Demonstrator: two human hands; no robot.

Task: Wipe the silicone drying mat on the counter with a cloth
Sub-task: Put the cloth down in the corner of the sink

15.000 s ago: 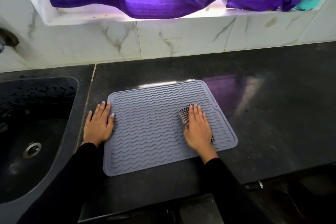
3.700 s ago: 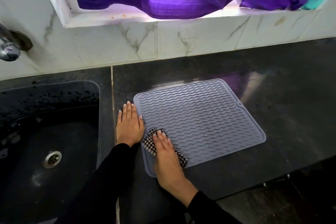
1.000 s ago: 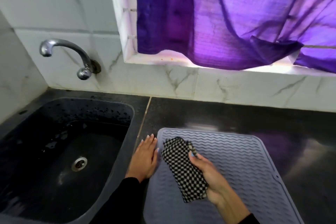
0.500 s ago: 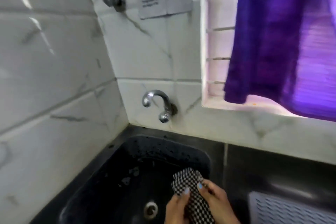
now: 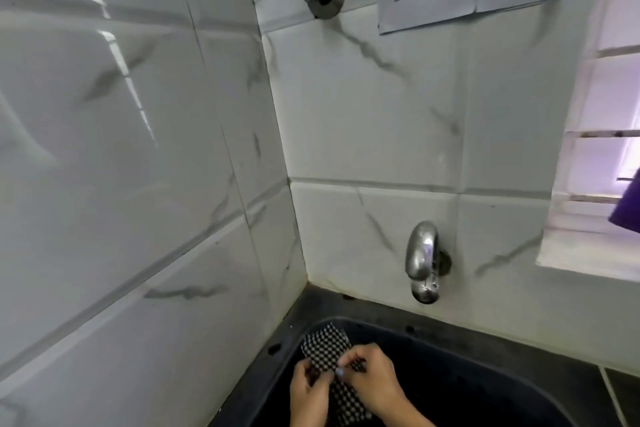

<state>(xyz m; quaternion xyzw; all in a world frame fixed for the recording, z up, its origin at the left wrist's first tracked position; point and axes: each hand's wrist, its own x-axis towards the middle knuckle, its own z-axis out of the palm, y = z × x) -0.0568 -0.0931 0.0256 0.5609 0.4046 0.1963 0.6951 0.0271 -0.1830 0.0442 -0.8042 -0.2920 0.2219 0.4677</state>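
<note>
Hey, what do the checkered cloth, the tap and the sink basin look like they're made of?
Black-and-white checkered cloth: looks like soft woven fabric, since it bends limply where both hands grip it. Curved silver tap: polished metal, probably chromed or steel, with bright highlights. Dark sink basin: matte black, possibly stone composite or plastic; the look leaves it open.

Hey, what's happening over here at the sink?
A person is holding a black-and-white checkered cloth over the dark sink, gripping it with both the left hand and the right hand. A metal tap sticks out of the marble-tiled wall above, with no water visibly running. The drying mat the cloth is meant for is out of view right now.
</note>
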